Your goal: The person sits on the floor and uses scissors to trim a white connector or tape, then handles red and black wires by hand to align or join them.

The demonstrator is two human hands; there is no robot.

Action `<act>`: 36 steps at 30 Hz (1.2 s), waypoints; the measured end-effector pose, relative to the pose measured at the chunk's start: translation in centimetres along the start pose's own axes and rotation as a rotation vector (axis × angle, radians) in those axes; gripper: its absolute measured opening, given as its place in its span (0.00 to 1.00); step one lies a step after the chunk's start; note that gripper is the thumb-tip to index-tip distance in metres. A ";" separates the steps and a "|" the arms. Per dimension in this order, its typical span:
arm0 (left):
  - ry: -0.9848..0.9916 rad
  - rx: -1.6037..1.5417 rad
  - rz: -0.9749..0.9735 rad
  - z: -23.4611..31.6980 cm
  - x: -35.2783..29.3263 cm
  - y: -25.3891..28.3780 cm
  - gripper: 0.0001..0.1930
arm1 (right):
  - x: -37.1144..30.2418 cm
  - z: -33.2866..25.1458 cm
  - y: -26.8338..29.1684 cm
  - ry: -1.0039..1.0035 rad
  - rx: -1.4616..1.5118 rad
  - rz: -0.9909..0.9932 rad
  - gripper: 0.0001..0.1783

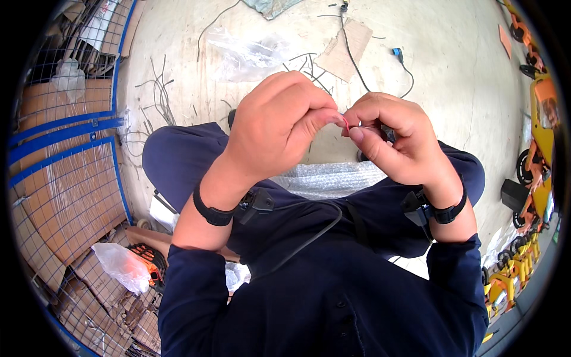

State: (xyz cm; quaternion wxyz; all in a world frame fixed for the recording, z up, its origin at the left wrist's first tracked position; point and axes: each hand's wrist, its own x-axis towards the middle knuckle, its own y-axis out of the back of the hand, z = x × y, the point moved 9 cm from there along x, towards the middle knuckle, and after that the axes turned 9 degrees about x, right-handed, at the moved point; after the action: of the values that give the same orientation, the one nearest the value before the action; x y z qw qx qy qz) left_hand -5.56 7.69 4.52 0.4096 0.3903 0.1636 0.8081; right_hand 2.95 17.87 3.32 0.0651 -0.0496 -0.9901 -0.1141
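A thin red wire (347,123) runs between my fingertips, above my crossed legs. My left hand (275,122) is closed, with its thumb and forefinger pinched at the wire's left side. On the other side, my right hand (404,137) pinches the wire between thumb and fingers. Something dark shows partly behind the right hand's curled fingers; its kind is hidden. Below the hands, a sheet of bubble wrap (330,178) lies on the floor between my legs.
Black cable scraps (159,95), clear plastic film (247,53), a cardboard piece (348,47) and a cable with a blue connector (398,52) lie on the floor ahead. A blue mesh cage (114,77) holding cardboard stands left. Yellow wheeled machines (540,143) line the right.
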 end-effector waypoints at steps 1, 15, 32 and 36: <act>0.015 0.007 0.005 -0.1 0.0 0.0 0.06 | 0.0 0.0 0.0 0.023 -0.037 0.016 0.04; -0.204 0.351 0.047 2.9 -0.1 -0.7 0.14 | -0.6 2.0 0.0 -0.194 0.153 0.156 0.05; -0.164 0.327 0.111 3.0 -0.3 -0.7 0.11 | -0.7 2.5 -0.4 -0.497 0.342 0.052 0.09; -0.149 0.306 0.067 2.5 -0.4 -1.3 0.09 | -1.2 3.8 -0.7 -0.585 0.438 0.041 0.09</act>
State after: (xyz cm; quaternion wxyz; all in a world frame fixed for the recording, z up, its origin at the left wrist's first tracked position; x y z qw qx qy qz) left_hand -2.78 8.03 5.22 0.3292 0.5122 0.2409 0.7558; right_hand 3.61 18.01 -0.69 -0.2097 -0.0849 -0.9665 0.1210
